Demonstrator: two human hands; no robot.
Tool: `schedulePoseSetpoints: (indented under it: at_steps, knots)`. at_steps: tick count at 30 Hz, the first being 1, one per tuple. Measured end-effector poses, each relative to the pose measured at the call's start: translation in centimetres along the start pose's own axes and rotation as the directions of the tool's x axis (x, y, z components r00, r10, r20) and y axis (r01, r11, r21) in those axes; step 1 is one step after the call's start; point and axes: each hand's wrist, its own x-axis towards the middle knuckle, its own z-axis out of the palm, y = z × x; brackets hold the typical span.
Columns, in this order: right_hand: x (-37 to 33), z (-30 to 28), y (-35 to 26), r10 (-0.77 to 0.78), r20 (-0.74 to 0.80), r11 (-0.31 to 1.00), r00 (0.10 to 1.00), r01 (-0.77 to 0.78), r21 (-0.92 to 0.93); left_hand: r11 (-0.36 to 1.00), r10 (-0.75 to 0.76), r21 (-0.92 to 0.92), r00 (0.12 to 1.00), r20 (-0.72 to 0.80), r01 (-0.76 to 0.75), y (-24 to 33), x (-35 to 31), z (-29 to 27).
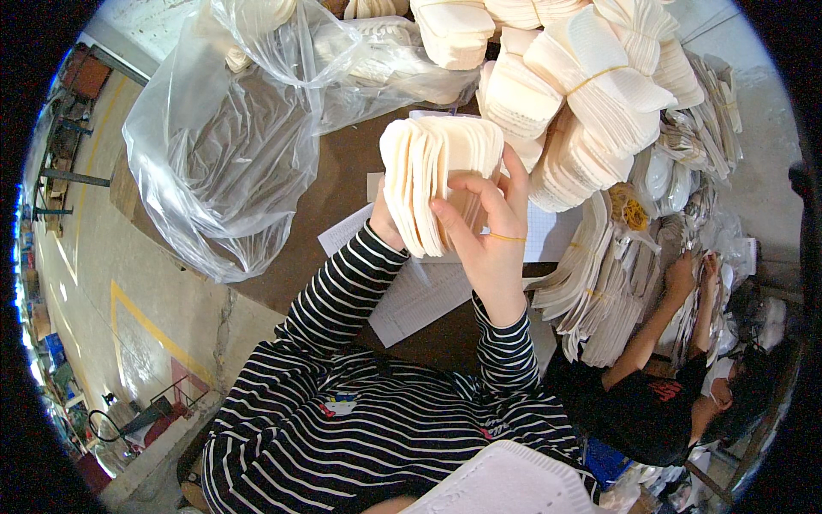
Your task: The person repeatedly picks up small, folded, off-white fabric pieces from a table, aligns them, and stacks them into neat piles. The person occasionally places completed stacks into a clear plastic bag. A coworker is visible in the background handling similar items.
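Observation:
A stack of cream, round-cornered soft pads is held up over the table, its layers fanned slightly apart. My left hand grips it from the left and behind, with most of the fingers hidden by the pads. On the right side my right hand closes on the same stack, its thumb and bent fingers against the layers. A thin yellow rubber band loops around the right hand. Under the stack, papers lie on the brown table.
Banded bundles of similar pads are heaped at the back right. A large clear plastic bag covers the table's left side. More stacks and yellow rubber bands lie at the right, where another person works.

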Motion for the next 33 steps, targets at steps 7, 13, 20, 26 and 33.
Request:
schedulePoseSetpoints:
  at_steps: [7, 13, 20, 26, 33]
  knots:
    - [0.2, -0.2, 0.3, -0.098, -0.045, 0.990, 0.994, 0.093, -0.101, 0.996, -0.068, 0.059, 0.997, -0.047, 0.070, -1.3, 1.1, -6.9]
    - [0.4, -0.5, 0.5, -0.128, -0.018, 0.989, 0.992, 0.126, -0.075, 0.990, -0.011, 0.141, 0.995, -0.099, 0.025, -1.4, 1.2, -8.0]
    - [0.1, -0.3, 0.0, -0.128, -0.020, 0.987, 0.992, 0.125, -0.096, 0.964, 0.127, 0.255, 0.973, -0.192, -0.075, -1.0, -0.1, -4.6]
    - [0.5, -0.5, -0.1, -0.048, -0.025, 0.998, 0.999, 0.046, -0.053, 0.949, 0.176, 0.298, 0.959, -0.221, -0.106, -0.9, -0.2, -3.8]
    - [0.1, -0.1, 0.5, -0.145, -0.010, 0.986, 0.989, 0.144, -0.082, 0.944, 0.189, 0.307, 0.958, -0.217, -0.117, -0.8, 0.0, -3.9]
